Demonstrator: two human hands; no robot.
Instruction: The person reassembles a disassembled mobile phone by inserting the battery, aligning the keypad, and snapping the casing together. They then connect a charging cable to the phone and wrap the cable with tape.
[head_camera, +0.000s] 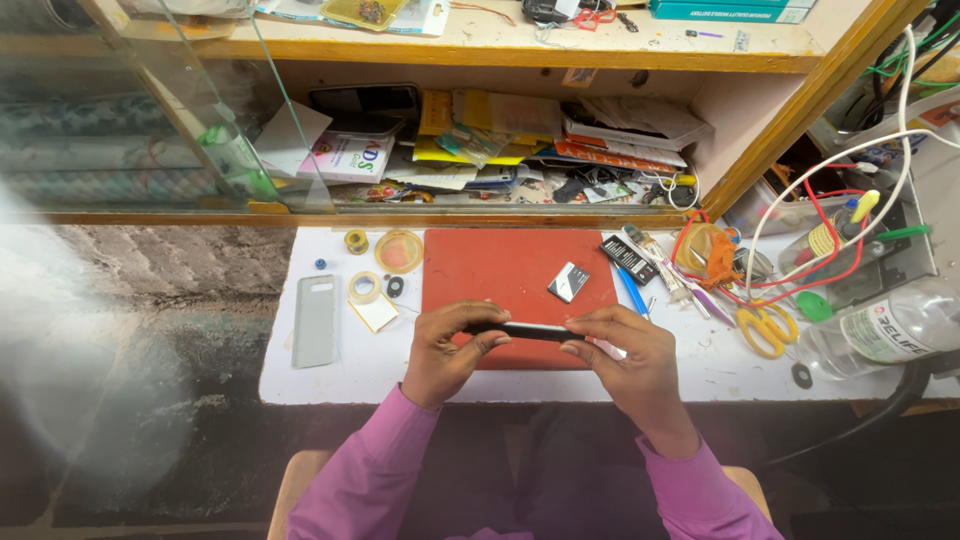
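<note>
Both my hands hold a thin black phone (533, 331) edge-on over the near edge of a red work mat (510, 265). My left hand (447, 350) grips its left end with thumb and fingers. My right hand (622, 355) pinches the right end. A small silver-and-black part (568, 282) lies on the mat beyond the phone. To the left of the mat, a grey phone back cover (315, 320) rests on the white tabletop (330, 375).
Tape rolls (364, 287) and a round amber lid (399, 250) lie left of the mat. Right of it are a black battery (628, 259), a blue pen (632, 293), yellow scissors (765, 327), red and white wires (830, 200) and a clear bottle (880, 335). Cluttered shelf (500, 140) behind.
</note>
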